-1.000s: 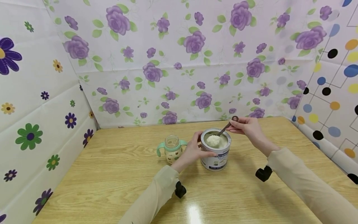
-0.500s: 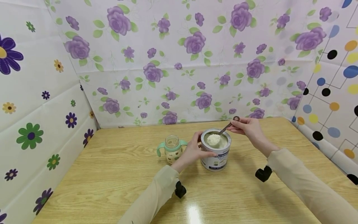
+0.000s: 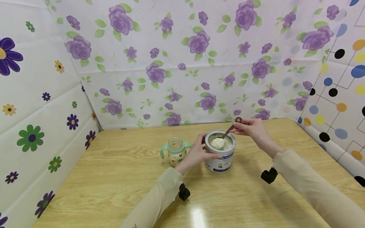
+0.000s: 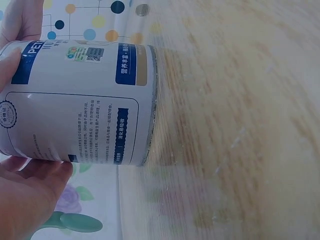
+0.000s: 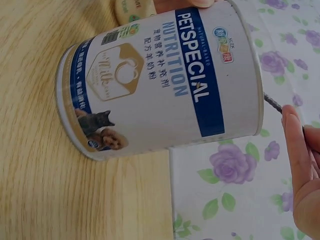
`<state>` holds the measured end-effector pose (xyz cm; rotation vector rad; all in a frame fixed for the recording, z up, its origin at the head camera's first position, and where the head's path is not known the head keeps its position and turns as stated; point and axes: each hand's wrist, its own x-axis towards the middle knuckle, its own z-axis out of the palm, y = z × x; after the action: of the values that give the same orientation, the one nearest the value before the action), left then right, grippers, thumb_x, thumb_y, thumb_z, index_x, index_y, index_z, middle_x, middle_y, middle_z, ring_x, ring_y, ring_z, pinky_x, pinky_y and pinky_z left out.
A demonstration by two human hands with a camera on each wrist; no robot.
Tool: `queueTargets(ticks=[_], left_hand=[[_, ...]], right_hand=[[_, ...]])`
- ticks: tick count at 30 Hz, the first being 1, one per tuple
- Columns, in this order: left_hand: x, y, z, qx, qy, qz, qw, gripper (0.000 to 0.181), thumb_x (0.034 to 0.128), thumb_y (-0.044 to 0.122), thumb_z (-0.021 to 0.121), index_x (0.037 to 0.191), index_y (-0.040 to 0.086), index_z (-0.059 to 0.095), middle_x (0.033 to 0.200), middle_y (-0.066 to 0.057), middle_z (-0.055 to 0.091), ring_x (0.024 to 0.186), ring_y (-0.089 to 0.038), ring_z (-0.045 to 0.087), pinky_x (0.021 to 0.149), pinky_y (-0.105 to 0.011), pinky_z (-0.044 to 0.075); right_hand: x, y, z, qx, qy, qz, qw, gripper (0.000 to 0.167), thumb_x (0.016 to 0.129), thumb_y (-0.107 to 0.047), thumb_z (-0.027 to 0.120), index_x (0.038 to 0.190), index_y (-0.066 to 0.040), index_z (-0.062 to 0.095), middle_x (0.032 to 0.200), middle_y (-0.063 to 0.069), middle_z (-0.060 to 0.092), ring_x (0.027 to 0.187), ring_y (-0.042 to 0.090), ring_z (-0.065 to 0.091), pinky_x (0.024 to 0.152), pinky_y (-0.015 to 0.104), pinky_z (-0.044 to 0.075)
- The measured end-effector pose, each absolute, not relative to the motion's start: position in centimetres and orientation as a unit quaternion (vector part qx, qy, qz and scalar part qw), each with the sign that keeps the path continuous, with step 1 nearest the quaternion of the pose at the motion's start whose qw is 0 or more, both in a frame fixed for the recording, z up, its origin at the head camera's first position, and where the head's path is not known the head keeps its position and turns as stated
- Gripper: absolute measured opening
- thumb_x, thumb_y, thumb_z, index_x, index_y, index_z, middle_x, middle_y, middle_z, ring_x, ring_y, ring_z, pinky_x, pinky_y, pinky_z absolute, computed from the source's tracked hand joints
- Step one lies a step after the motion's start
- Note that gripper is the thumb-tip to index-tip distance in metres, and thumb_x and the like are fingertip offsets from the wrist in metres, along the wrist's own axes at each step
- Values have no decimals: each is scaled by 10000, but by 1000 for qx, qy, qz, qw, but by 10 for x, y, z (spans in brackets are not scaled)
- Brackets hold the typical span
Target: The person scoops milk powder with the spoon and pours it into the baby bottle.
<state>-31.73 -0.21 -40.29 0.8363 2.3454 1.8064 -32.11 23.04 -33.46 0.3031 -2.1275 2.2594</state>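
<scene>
A white and blue milk powder can (image 3: 220, 164) stands upright on the table with its top uncovered. My left hand (image 3: 196, 153) grips its left side, thumb across the front and fingers reaching round the back. Between the thumb and fingers of my right hand (image 3: 255, 131) is the dark handle of a spoon (image 3: 229, 129). The spoon slants down into the can's mouth, and a heap of pale powder (image 3: 218, 143) covers its bowl. Printed text on the can (image 5: 165, 80) shows in the right wrist view, where the rim hides the spoon's lower part.
Left of the can, partly behind my left wrist, stands a lidless baby bottle (image 3: 175, 155) with green handles. The wooden table (image 3: 114, 177) meets patterned cloth walls (image 3: 182, 66) at the back and sides. Black wrist cameras (image 3: 183, 192) hang below both cuffs.
The spoon's handle has shifted slightly left within the last half second, with the heaped bowl still in the can's mouth. My left hand and the can stay in place.
</scene>
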Motion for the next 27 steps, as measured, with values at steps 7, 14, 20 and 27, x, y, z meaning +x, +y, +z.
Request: queueTargets(ticks=[7, 14, 20, 27], left_hand=[[-318, -2, -403, 270, 762, 587, 36, 802, 663, 162, 825, 1306, 154, 346, 1170, 79, 455, 1106, -119, 435, 915, -338, 359], [-318, -2, -403, 269, 764, 586, 35, 805, 659, 164, 828, 1304, 160, 347, 1169, 77, 455, 1109, -131, 435, 913, -340, 360], [-319, -2, -403, 274, 762, 586, 34, 805, 661, 163, 826, 1306, 154, 345, 1167, 74, 455, 1106, -162, 439, 905, -345, 368], [-319, -2, -403, 274, 756, 593, 34, 805, 660, 163, 827, 1305, 166, 346, 1166, 80, 456, 1112, -142, 432, 922, -362, 351]], right_hand=[[-322, 230, -334, 91, -680, 728, 7, 388, 890, -9, 559, 1139, 252, 415, 777, 162, 651, 723, 209, 651, 703, 298, 491], [-322, 231, -335, 88, -676, 731, 8, 380, 887, -20, 568, 1135, 234, 433, 774, 154, 653, 725, 207, 650, 707, 298, 490], [-322, 231, -337, 92, -675, 732, 11, 409, 880, -35, 585, 1138, 240, 426, 780, 153, 654, 729, 208, 650, 705, 295, 490], [-322, 232, -337, 99, -668, 737, 21, 370, 864, -50, 610, 1084, 217, 479, 773, 163, 653, 726, 220, 650, 702, 302, 491]])
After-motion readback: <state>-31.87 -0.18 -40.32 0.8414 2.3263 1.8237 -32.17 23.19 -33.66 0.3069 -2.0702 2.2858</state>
